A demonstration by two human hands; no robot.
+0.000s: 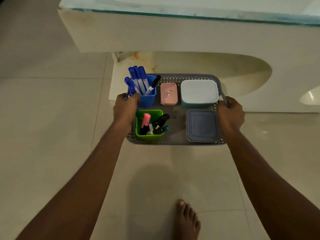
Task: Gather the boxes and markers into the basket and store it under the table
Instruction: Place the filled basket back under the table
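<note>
Grey perforated plastic basket (174, 142) looks stiff, light, top-heavy. Your left hand (125, 108) and right hand (231, 112) clamp its side rims; keep level.

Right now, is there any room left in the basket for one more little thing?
A little. The basket has one bare strip of floor in the middle, between the green cup and the blue-lidded box, below the pink box. The back row is crowded: blue cup, pink box and white-lidded box sit close together. Both hands hold the sides.
</note>
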